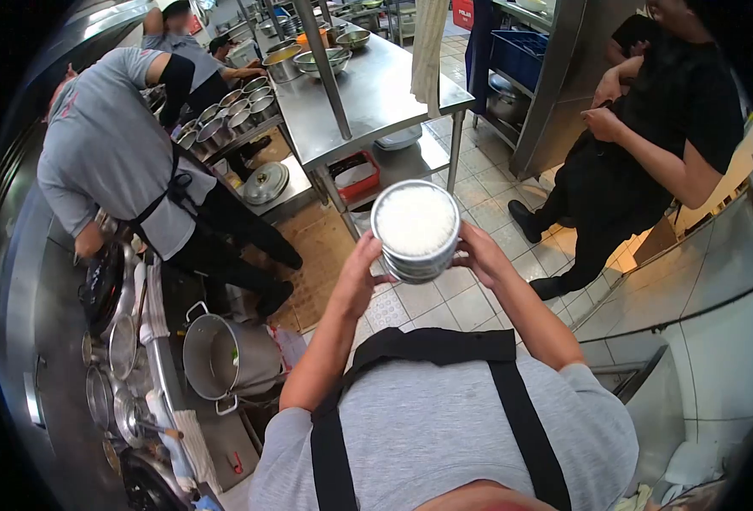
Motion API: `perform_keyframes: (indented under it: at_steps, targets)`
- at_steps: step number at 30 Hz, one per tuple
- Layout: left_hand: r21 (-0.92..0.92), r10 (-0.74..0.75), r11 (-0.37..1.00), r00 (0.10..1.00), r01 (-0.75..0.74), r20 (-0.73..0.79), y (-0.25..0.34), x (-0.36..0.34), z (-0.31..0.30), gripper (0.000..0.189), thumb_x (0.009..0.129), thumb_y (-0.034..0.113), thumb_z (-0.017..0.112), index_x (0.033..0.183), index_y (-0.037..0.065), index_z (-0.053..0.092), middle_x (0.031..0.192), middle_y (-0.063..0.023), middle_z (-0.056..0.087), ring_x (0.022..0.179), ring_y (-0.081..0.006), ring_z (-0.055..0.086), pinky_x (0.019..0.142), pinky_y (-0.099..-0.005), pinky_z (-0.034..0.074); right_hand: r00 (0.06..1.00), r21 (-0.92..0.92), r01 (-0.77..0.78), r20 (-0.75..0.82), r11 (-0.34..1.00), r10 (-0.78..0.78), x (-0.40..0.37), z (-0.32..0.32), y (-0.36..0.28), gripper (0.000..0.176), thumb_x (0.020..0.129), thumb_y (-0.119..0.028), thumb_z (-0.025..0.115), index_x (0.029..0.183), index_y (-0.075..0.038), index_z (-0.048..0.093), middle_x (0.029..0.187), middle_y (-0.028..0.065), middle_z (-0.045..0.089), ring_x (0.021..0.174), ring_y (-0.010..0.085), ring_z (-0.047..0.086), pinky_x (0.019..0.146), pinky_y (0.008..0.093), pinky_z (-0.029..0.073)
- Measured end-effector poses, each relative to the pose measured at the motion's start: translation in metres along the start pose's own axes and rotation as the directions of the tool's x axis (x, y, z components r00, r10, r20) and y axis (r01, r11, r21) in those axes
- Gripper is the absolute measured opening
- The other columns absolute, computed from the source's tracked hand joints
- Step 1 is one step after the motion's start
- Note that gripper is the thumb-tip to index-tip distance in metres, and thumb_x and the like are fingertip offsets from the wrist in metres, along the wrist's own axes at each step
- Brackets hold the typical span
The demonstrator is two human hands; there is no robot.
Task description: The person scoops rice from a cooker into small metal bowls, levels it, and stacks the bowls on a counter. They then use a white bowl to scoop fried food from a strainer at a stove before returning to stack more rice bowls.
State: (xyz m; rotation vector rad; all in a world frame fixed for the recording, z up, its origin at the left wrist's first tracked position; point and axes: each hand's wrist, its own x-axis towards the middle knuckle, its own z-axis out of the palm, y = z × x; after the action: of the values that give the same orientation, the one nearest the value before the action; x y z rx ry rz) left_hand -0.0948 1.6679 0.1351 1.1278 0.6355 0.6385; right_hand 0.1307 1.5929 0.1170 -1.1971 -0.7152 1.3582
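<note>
Rice tin [416,223] already filled, gripped between left hand [361,277] and right hand [478,252], mid-air, not yet set on desk [376,102].

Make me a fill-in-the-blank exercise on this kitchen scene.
1. The left hand and right hand hold a round metal tin filled with white ____.
2. The red crate sits ____ the steel table.
3. The person at the stove wears a ____ shirt.
Missing words: rice; under; grey.
</note>
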Motion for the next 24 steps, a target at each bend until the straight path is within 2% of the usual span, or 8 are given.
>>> perform_keyframes:
  at_steps: [9,10,12,13,14,19,22,24]
  targets:
    - [-0.031,0.05,0.998,0.998,-0.049,0.041,0.048,0.245,-0.074,0.074,0.083,0.066,0.044,0.137,0.015,0.037,0.135,-0.0034,0.042,0.122,-0.0212,0.037,0.088,-0.0483,0.036,0.998,-0.004,0.068,0.003,0.998,-0.068,0.243,-0.027,-0.071,0.04,0.093,-0.041,0.046,0.119,-0.012,0.052,0.102,0.0038,0.053,0.075,0.0154,0.052,0.068,0.0333,0.049]
    - [-0.025,0.029,0.999,0.999,-0.03,-0.042,0.055,0.267,-0.074,0.076,0.084,0.067,0.042,0.138,0.014,0.036,0.136,-0.005,0.041,0.123,-0.0234,0.038,0.093,-0.0498,0.032,0.997,-0.002,0.076,0.0,0.997,-0.076,0.269,-0.03,-0.081,0.04,0.092,-0.041,0.046,0.118,-0.012,0.052,0.102,0.0038,0.053,0.076,0.0156,0.052,0.068,0.0334,0.049]
    - [-0.038,0.044,0.998,0.993,-0.048,-0.106,0.059,0.316,-0.082,0.079,0.083,0.069,0.04,0.14,0.015,0.034,0.141,-0.0052,0.037,0.127,-0.0253,0.034,0.097,-0.0508,0.028,0.998,0.002,0.061,-0.022,0.998,-0.061,0.32,-0.039,-0.086,0.043,0.088,-0.044,0.052,0.117,-0.012,0.052,0.101,0.0048,0.052,0.078,0.0169,0.052,0.067,0.0344,0.049]
    - [-0.061,0.061,0.996,0.997,-0.063,-0.038,0.059,0.342,-0.092,0.083,0.081,0.072,0.037,0.141,0.015,0.031,0.145,-0.0048,0.033,0.132,-0.0257,0.028,0.099,-0.0531,0.024,0.999,0.002,0.045,-0.027,0.999,-0.045,0.343,-0.043,-0.089,0.045,0.087,-0.045,0.053,0.117,-0.012,0.052,0.101,0.0053,0.051,0.079,0.0173,0.052,0.067,0.0344,0.049]
    - [-0.008,0.037,0.999,0.99,-0.039,-0.136,0.056,0.365,-0.098,0.087,0.08,0.074,0.036,0.143,0.015,0.028,0.147,-0.0039,0.03,0.134,-0.0273,0.025,0.101,-0.0537,0.021,0.999,0.004,0.029,-0.033,1.0,-0.029,0.365,-0.047,-0.091,0.047,0.085,-0.047,0.055,0.118,-0.013,0.051,0.101,0.0058,0.051,0.08,0.0176,0.052,0.067,0.0345,0.049]
    - [0.026,0.051,0.999,0.979,-0.046,-0.199,0.052,0.457,-0.122,0.081,0.084,0.071,0.031,0.145,0.017,0.025,0.149,-0.0025,0.027,0.138,-0.0237,0.02,0.103,-0.0558,0.017,0.981,0.072,-0.057,-0.179,0.996,0.069,0.446,-0.055,-0.101,0.065,0.08,-0.055,0.059,0.125,-0.011,0.047,0.106,0.0092,0.049,0.086,0.0223,0.051,0.067,0.0325,0.049]
    - [0.018,0.07,0.998,0.974,-0.068,-0.217,0.062,0.501,-0.125,0.078,0.086,0.069,0.03,0.146,0.019,0.024,0.15,-0.0026,0.026,0.139,-0.0213,0.017,0.103,-0.0562,0.016,0.969,0.025,-0.056,-0.239,0.998,0.061,0.497,-0.068,-0.1,0.058,0.087,-0.049,0.053,0.127,-0.007,0.046,0.112,0.0087,0.048,0.085,0.0203,0.052,0.07,0.0343,0.049]
    - [-0.056,0.092,0.992,0.958,-0.111,-0.272,0.069,0.52,-0.124,0.078,0.086,0.066,0.033,0.146,0.016,0.024,0.151,-0.0033,0.023,0.139,-0.0212,0.017,0.105,-0.0526,0.015,0.964,-0.101,0.105,-0.236,0.989,-0.126,0.51,-0.07,-0.102,0.052,0.092,-0.043,0.048,0.127,-0.004,0.045,0.121,0.0056,0.05,0.085,0.0197,0.054,0.076,0.031,0.046]
